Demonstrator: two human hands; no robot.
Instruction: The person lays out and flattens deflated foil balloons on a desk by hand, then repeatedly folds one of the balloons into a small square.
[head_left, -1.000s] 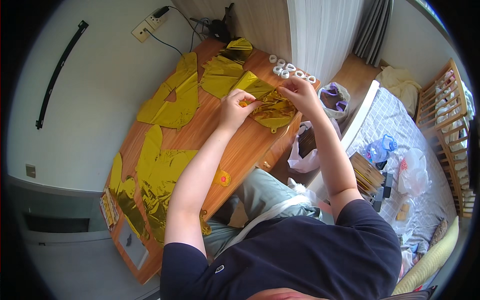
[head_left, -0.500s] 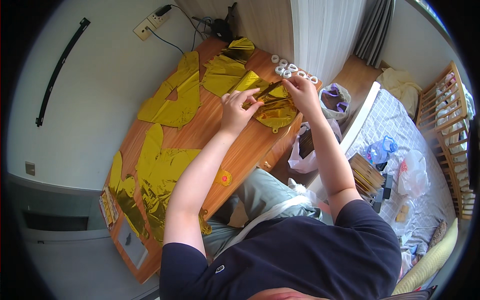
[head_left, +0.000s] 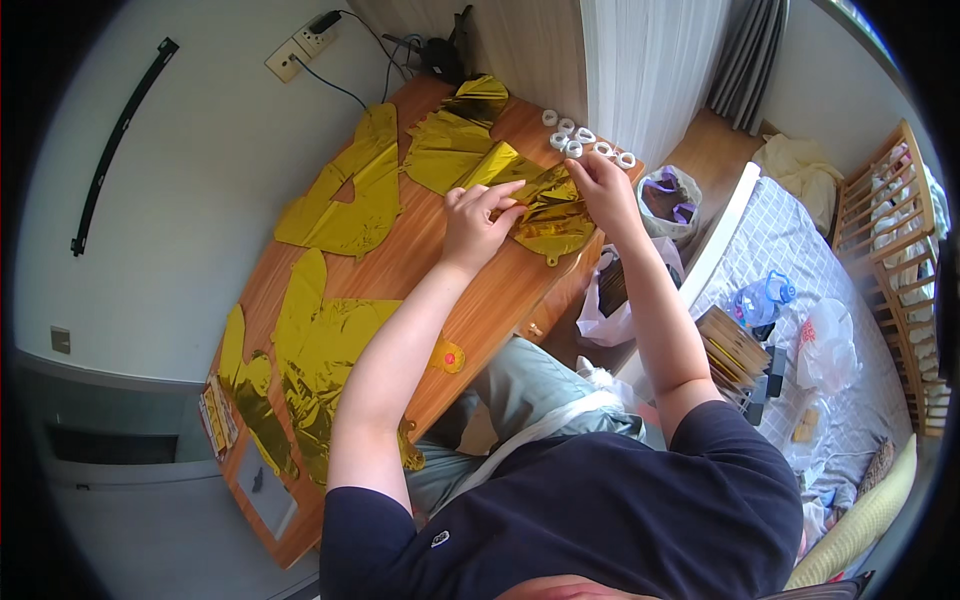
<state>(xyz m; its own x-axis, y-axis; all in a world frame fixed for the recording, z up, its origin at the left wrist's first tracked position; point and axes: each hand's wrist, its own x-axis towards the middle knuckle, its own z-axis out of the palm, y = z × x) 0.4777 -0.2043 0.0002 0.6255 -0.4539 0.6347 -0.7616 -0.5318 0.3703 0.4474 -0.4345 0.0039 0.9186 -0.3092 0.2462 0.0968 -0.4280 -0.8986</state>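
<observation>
Gold foil piece [head_left: 556, 238] lies on right-hand end of wooden surface [head_left: 478, 308]. Right hand [head_left: 603, 190] pinched on its upper edge; left hand [head_left: 477, 225] at near side, grip unclear. Likely light, limp, slippery, easily creased; best held by edges.

Both arms [head_left: 397, 340] extend forward, the left grip [head_left: 474, 230] with bent fingers set above the thumb, the right grip [head_left: 606, 192] pinched at thumb and forefinger.
</observation>
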